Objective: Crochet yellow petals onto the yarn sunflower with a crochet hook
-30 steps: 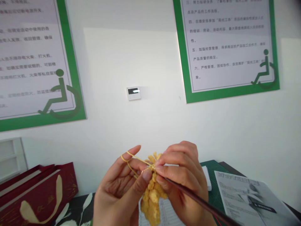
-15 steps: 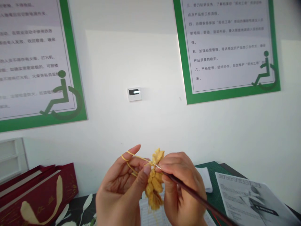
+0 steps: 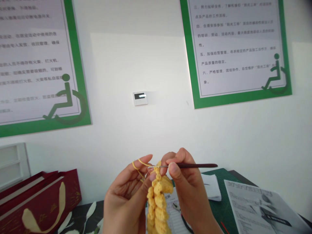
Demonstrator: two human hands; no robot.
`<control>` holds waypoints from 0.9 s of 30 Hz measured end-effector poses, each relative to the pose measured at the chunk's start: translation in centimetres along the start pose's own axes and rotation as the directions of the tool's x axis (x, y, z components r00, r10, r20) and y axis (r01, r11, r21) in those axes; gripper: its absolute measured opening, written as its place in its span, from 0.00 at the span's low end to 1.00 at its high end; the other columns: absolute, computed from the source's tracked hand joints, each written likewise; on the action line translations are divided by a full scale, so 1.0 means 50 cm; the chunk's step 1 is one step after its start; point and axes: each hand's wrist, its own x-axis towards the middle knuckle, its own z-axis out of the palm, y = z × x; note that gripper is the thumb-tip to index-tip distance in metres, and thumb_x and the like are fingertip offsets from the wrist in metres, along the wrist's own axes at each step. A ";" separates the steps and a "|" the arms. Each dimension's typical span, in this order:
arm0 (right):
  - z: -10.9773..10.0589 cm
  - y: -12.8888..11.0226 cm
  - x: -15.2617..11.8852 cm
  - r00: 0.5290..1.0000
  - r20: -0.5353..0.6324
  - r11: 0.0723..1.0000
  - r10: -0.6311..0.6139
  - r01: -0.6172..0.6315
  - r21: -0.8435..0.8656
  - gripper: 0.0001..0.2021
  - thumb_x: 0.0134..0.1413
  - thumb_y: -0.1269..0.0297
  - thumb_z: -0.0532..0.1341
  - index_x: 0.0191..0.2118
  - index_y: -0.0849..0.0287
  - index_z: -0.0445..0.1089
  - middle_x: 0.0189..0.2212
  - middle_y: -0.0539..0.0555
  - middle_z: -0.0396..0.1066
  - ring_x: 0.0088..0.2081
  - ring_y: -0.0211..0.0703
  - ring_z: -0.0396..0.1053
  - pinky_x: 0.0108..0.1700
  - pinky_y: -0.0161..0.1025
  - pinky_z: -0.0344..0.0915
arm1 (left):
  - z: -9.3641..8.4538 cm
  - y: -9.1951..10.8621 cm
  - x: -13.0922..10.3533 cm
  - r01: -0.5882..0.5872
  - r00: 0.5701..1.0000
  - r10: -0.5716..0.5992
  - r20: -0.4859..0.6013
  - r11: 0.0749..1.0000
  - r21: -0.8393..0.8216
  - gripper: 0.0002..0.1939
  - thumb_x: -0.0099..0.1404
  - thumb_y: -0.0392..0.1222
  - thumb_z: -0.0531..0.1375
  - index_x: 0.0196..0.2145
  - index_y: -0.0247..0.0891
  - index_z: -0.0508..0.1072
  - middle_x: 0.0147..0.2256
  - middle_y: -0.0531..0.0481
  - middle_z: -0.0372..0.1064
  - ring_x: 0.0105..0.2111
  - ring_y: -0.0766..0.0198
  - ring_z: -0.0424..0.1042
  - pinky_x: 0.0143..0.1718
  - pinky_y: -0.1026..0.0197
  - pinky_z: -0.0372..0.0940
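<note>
A yellow crochet piece (image 3: pixel 159 204) with bumpy, petal-like lobes hangs down between my hands. My left hand (image 3: pixel 129 191) pinches its upper end between thumb and fingers. Yellow yarn (image 3: pixel 135 165) loops around the raised left index finger and runs to the top of the piece. A small wire-like metal ring shows by the left thumb, partly hidden. My right hand (image 3: pixel 186 182) grips a crochet hook (image 3: pixel 195 165) with a dark red handle, held nearly level. The hook's metal shaft passes across the top of the piece, its tip pointing left.
Dark red gift bags (image 3: pixel 41 201) stand at left beside white leaf-shaped pieces (image 3: pixel 90 210). On the right, a green cutting mat (image 3: pixel 220 211) lies under a printed sheet (image 3: pixel 265 208) and folded white paper (image 3: pixel 211 187). Scissors or pliers (image 3: pixel 184 221), partly hidden, lie behind the crochet piece.
The hook has swung from slanting down right to nearly level. The crochet piece has turned, showing more of its length below the hands. My right hand has risen slightly.
</note>
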 end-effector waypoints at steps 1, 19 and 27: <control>-0.001 0.003 0.000 0.999 0.003 0.999 -0.040 0.040 -0.034 0.09 0.67 0.59 0.67 0.37 0.52 0.66 0.34 0.47 0.71 0.35 0.38 0.70 0.41 0.40 0.69 | 0.004 -0.001 -0.003 -0.011 1.000 0.011 0.002 1.000 -0.001 0.21 0.42 0.35 0.82 0.36 0.39 0.88 0.28 0.48 0.81 0.31 0.59 0.80 0.32 0.67 0.74; -0.006 -0.011 -0.002 0.854 0.038 0.806 -0.519 0.504 -0.312 0.04 0.72 0.64 0.60 0.43 0.51 0.73 0.28 0.48 0.72 0.32 0.42 0.69 0.34 0.41 0.65 | -0.016 0.013 0.015 0.290 0.932 -0.263 0.250 0.954 -0.079 0.15 0.48 0.30 0.77 0.36 0.37 0.89 0.29 0.48 0.77 0.30 0.59 0.80 0.35 0.62 0.77; -0.013 -0.022 -0.003 0.955 0.014 0.943 -0.296 0.295 -0.154 0.08 0.75 0.62 0.56 0.41 0.53 0.70 0.26 0.47 0.69 0.31 0.39 0.68 0.37 0.39 0.65 | -0.012 0.015 0.006 0.246 0.948 -0.244 0.203 0.969 0.015 0.11 0.48 0.33 0.77 0.33 0.38 0.87 0.31 0.46 0.80 0.31 0.56 0.82 0.35 0.62 0.77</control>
